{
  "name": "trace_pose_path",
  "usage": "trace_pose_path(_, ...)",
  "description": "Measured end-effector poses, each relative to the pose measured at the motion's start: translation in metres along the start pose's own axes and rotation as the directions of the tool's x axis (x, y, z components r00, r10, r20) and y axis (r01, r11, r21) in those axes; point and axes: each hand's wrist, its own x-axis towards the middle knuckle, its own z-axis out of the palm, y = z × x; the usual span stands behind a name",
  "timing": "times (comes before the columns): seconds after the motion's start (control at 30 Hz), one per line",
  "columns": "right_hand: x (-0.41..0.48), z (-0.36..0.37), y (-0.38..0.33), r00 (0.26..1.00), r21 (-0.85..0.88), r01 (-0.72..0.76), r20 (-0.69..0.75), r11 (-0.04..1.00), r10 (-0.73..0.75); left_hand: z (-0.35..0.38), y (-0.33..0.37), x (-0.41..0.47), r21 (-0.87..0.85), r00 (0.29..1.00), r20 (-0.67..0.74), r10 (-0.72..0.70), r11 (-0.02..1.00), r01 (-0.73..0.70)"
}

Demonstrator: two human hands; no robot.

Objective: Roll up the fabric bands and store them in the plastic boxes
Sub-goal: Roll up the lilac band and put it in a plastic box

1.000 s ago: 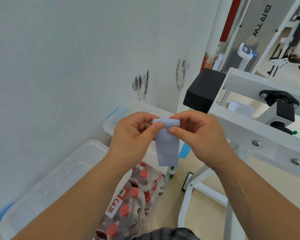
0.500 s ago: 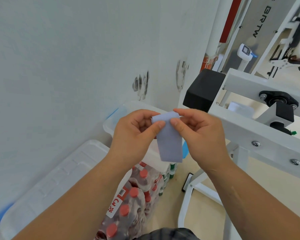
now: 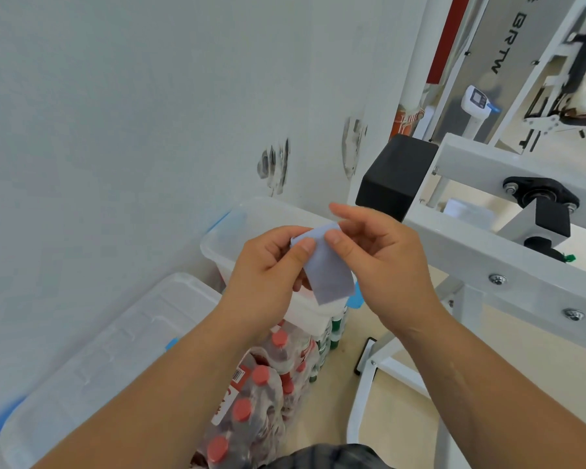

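The left hand (image 3: pixel 268 265) and right hand (image 3: pixel 383 262) each pinch the top edge of the band (image 3: pixel 329 275) between thumb and fingers, the right forefinger lifted, probably to start a tight roll. The band is thin, soft, pale blue cloth and hangs limp toward 6 o'clock. A clear, rigid plastic box (image 3: pixel 217 231) sits at 10 o'clock, just behind the hands.

left hand (image 3: pixel 268 269) + right hand (image 3: pixel 386 265): 2 hands | fabric band (image 3: pixel 329 275): 1 | near box (image 3: pixel 115 350) + far box (image 3: pixel 217 255): 2 plastic boxes | red-capped bottles (image 3: pixel 242 409): at least 5 caps show, full count unclear | green-capped bottles (image 3: pixel 335 328): a few, count unclear | black block (image 3: pixel 396 177): 1 | bolts (image 3: pixel 497 278) on white beam (image 3: pixel 454 238): 2 | wall scuff patches (image 3: pixel 274 164): 2
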Motion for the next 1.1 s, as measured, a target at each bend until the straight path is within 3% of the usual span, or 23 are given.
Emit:
trace_pose_path(0.13,0.003,-0.002,0.000,1.000,-0.029,0.014,-0.007,0.999,-0.014,-0.001,-0.001,0.001,-0.032,0.992,0.078,-0.095,0.995,0.098)
trace_pose_path(0.33,0.005,0.002,0.006,0.995,-0.029,-0.042,-0.089,0.999,0.040,0.000,0.001,-0.002,-0.035,0.999,0.019,0.038,0.999,-0.037)
trace_pose_path(0.53,0.010,-0.010,0.002,0.980,0.019,-0.040,0.195,0.999,0.035,-0.008,0.001,0.000,0.044,1.000,-0.020,0.018,0.999,-0.017)
trace_pose_path(0.6,0.011,-0.014,0.000,0.976,0.012,-0.009,0.216,1.000,0.006,-0.011,-0.001,0.002,0.051,1.000,0.001,-0.015,0.999,0.015)
trace_pose_path(0.8,0.008,-0.010,0.003,0.991,-0.005,-0.003,0.137,1.000,0.004,-0.014,-0.001,0.006,0.044,0.996,0.086,-0.016,0.999,0.012)
trace_pose_path(1.1,0.002,0.006,0.009,0.993,-0.076,0.017,-0.113,0.997,-0.025,0.004,-0.001,0.008,-0.143,0.997,-0.076,-0.035,0.989,0.023)
